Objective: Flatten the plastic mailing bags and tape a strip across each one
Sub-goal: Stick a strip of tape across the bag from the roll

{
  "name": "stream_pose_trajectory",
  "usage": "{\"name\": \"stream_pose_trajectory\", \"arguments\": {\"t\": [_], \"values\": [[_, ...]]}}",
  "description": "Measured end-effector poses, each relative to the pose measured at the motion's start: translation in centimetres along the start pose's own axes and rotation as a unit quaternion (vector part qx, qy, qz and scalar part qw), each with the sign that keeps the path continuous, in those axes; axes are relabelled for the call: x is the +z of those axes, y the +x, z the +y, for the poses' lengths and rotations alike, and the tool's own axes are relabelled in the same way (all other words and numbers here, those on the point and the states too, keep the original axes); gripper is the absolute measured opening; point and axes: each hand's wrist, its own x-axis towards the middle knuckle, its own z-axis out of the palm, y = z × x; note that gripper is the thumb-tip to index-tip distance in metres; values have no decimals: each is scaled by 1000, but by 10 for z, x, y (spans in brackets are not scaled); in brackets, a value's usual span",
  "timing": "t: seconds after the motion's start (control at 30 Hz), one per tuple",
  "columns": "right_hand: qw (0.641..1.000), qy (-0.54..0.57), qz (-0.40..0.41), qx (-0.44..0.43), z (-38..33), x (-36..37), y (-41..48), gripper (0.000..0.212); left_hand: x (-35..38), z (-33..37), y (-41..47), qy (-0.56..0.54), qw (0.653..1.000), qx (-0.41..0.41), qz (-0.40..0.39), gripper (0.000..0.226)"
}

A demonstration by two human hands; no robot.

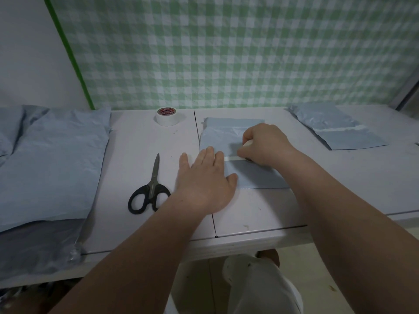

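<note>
A pale blue mailing bag lies flat on the white table in the middle. A white tape strip runs across it. My left hand lies flat with straight fingers on the bag's left edge and the strip's left end. My right hand has curled fingers pressing down on the strip's right part; whether it holds anything is hidden. A white tape roll stands at the back. Black-handled scissors lie to the left of my left hand.
A stack of blue mailing bags fills the table's left side. One taped bag lies at the back right. A green checked cloth hangs behind the table. My knee shows below the front edge.
</note>
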Motion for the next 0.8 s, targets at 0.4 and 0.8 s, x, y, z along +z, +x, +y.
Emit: {"name": "stream_pose_trajectory", "arguments": {"t": [0.4, 0.8], "values": [[998, 26, 52, -34, 13, 14, -5, 16, -1, 11, 1, 19, 999, -18, -25, 56], [971, 198, 109, -81, 49, 16, -19, 24, -5, 25, 5, 17, 999, 17, 38, 60]]}}
